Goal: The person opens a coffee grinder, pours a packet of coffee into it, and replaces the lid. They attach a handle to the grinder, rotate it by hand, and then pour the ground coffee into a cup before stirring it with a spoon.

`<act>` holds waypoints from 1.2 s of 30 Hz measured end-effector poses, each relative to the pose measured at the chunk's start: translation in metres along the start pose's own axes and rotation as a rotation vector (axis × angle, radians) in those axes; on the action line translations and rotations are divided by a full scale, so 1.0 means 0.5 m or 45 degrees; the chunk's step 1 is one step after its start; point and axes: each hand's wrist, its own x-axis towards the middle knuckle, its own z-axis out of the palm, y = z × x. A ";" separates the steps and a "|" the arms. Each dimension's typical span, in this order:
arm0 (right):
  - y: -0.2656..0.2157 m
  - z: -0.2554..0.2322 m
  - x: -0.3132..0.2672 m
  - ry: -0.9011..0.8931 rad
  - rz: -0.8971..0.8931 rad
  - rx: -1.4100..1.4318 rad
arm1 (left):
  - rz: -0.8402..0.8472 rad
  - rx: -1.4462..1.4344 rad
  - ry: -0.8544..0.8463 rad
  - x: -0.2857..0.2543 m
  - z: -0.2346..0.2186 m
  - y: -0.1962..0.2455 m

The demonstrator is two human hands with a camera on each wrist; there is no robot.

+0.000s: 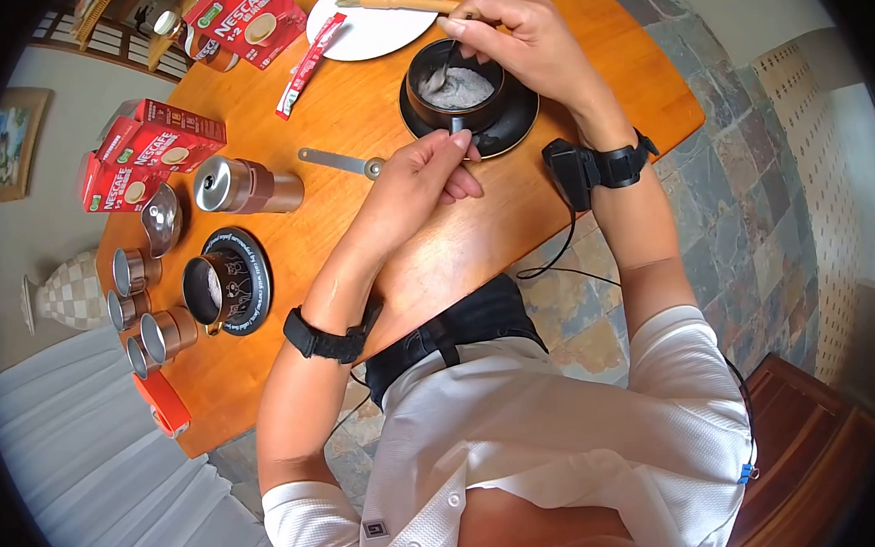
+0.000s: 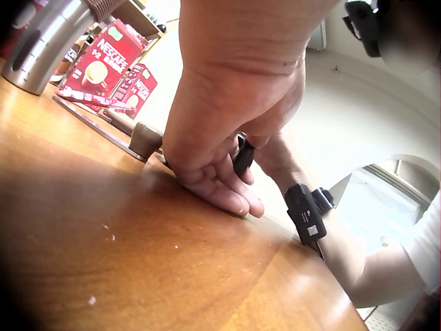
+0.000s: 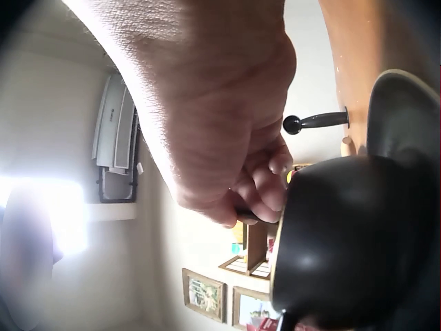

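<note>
Pinching: right grip (image 1: 524,48) on one spoon (image 1: 436,80), left grip (image 1: 420,181) on one cup handle (image 1: 459,125), one saucer (image 1: 516,116) beneath.

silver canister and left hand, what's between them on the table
The head view shows a metal scoop lying between the silver canister and left hand.

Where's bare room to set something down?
Bare orange wooden table shows between the round black saucer, left hand and near edge, and between the black lettered coaster and left forearm. Crowded: the left edge, with silver metal cups and a red cardboard NESCAFE box.
</note>
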 end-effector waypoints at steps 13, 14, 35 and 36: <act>0.001 -0.019 0.000 -0.007 0.070 0.007 | -0.005 -0.008 0.006 -0.001 0.002 0.002; 0.000 -0.024 0.001 -0.021 0.075 -0.063 | -0.003 -0.005 0.001 0.000 0.002 0.002; -0.001 -0.018 0.001 -0.065 0.074 -0.065 | -0.009 0.004 0.021 -0.003 0.004 0.003; 0.000 -0.016 0.000 -0.059 0.069 -0.051 | -0.005 0.006 0.022 -0.002 0.004 0.003</act>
